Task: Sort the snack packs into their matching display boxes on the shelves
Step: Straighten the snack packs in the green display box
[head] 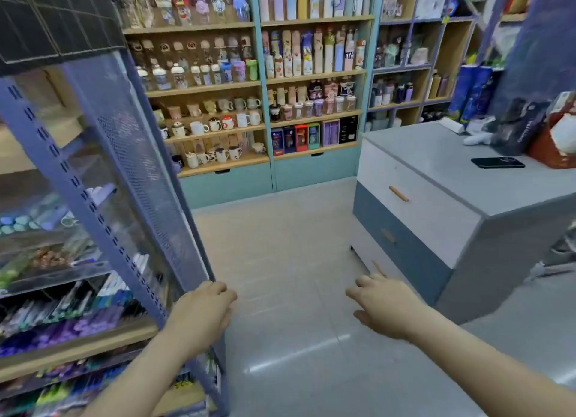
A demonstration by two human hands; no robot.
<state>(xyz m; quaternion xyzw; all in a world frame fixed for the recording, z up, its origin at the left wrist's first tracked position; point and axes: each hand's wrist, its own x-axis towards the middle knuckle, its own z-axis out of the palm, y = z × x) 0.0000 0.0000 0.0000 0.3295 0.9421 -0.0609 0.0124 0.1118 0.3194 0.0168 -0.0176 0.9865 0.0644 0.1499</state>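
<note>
Both of my hands hang empty over the grey floor of a shop aisle. My left hand (204, 314) is beside the lower corner of a blue metal rack (131, 180), fingers loosely curled, holding nothing. My right hand (381, 304) is stretched forward with relaxed fingers, close to the bottom drawer of a grey and blue counter (414, 217). The rack's shelves (62, 323) on the left carry blurred coloured packs. I cannot make out any snack pack or display box clearly.
Wooden wall shelves (249, 83) full of bottles and mugs stand ahead. A black phone (497, 162) lies on the countertop, with boxes and a red basket (551, 148) at its right end. An open floor aisle (280, 245) runs between rack and counter.
</note>
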